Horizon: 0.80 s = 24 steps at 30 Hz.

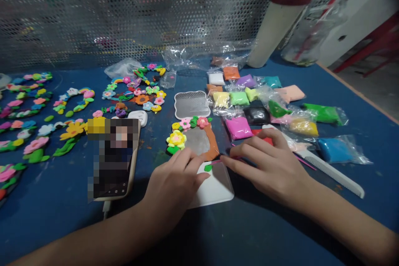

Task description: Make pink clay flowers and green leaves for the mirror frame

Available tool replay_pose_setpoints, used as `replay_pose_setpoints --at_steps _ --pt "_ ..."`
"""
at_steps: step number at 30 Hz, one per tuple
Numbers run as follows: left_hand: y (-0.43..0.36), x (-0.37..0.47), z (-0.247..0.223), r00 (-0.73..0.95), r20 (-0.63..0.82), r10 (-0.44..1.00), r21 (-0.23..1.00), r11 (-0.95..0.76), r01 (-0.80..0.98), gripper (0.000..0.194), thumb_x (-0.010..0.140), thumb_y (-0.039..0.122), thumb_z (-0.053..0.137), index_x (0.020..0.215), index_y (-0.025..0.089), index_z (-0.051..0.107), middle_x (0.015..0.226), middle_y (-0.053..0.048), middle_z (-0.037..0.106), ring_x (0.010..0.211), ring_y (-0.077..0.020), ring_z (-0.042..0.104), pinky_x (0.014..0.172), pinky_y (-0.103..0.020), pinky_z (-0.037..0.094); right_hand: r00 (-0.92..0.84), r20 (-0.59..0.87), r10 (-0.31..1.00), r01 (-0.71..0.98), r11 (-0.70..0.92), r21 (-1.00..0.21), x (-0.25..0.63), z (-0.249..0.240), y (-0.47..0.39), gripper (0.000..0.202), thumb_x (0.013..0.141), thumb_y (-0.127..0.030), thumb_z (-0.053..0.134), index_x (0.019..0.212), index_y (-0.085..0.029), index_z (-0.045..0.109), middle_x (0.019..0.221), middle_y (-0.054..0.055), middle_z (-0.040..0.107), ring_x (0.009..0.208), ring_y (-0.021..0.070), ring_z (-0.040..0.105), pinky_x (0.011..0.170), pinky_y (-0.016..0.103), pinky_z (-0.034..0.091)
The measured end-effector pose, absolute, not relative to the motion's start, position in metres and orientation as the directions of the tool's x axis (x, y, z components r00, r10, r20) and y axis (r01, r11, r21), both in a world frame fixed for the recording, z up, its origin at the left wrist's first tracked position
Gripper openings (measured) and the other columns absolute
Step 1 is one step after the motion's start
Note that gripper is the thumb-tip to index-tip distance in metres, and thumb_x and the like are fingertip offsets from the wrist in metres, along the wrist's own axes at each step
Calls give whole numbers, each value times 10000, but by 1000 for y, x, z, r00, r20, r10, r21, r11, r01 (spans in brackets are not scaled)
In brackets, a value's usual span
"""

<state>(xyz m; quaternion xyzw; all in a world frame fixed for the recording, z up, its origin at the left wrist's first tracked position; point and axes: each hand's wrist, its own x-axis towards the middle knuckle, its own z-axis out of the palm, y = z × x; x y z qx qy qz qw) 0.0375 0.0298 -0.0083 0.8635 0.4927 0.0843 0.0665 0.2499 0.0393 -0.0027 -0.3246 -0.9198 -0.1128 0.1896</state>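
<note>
A small mirror (pixel 197 139) lies on the table, its edge covered with brown clay (pixel 213 140) and clay flowers such as a yellow one (pixel 176 138). My left hand (pixel 174 181) rests over its lower edge, fingers bent onto it and thumb apart. At the mirror's lower right corner, my right hand (pixel 264 160) has its fingertips drawn together; what they pinch, if anything, is hidden. Below the mirror is a white flat piece (pixel 215 193) with a green clay bit (pixel 208 168). A thin pink stick (pixel 307 163) shows beyond my right hand.
Several bagged clays, such as pink (pixel 238 128) and blue (pixel 335 149), lie to the right near a white comb (pixel 335 174). A phone (pixel 115 158) and clay-flower pieces (pixel 73 131) are at left. A wavy-edged mirror (pixel 191 104) and a tumbler (pixel 277 25) stand farther back.
</note>
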Motion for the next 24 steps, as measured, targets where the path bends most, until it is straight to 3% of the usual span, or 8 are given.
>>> replay_pose_setpoints --at_steps 5,15,24 --pt "30 37 -7 504 35 863 195 -500 844 245 794 251 627 1036 231 599 852 14 608 766 -181 621 541 -275 486 -685 428 589 677 731 79 243 1 20 226 901 -161 406 916 -191 629 752 29 649 649 161 442 696 357 290" --pt "29 36 -13 488 69 870 175 -493 853 243 801 284 608 1031 211 583 857 3 615 787 -190 619 562 -284 498 -747 443 495 618 763 188 234 -3 22 316 941 -101 306 896 -160 614 820 31 682 690 144 459 667 354 253" --pt "29 36 -12 509 31 860 173 -507 845 218 813 268 586 1019 196 592 851 -10 618 798 -192 615 574 -279 503 -794 394 462 560 808 181 234 -3 19 312 920 -93 332 905 -152 639 868 57 676 764 172 499 636 338 278"
